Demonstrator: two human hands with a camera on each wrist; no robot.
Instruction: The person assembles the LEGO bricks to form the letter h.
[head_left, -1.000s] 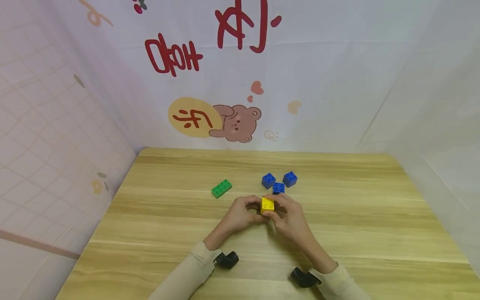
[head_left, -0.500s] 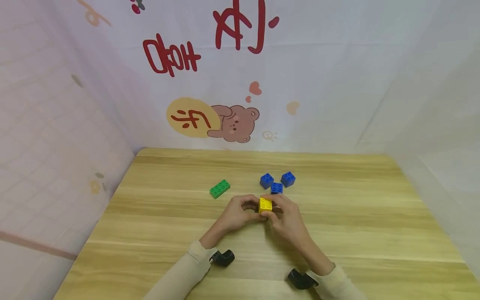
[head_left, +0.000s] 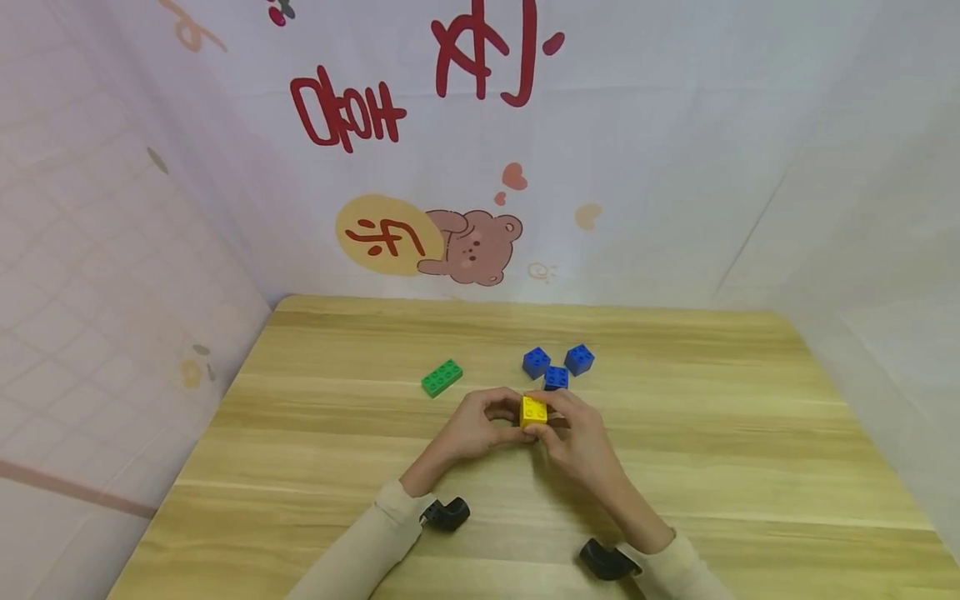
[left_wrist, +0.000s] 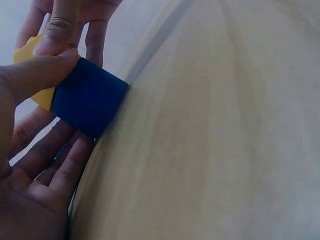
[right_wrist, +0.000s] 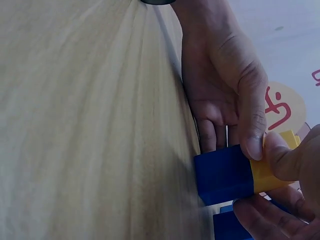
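Observation:
A yellow brick (head_left: pixel 533 410) sits on top of a blue brick (left_wrist: pixel 92 97), their faces meeting along one seam. My left hand (head_left: pixel 476 429) grips the blue brick low down, with its thumb near the seam and its fingers on the opposite side. From the right, my right hand (head_left: pixel 585 437) pinches the yellow brick between thumb and fingers. In the right wrist view the blue brick's lower end is right at the tabletop. The head view hides this blue brick beneath the yellow one and the hands.
Just beyond the hands stand three more blue bricks, a near one (head_left: pixel 556 377), a left one (head_left: pixel 536 362) and a right one (head_left: pixel 580 359). Further left lies a longer green brick (head_left: pixel 442 378). A printed cloth (head_left: pixel 645 183) hangs behind the wooden table (head_left: pixel 337 350).

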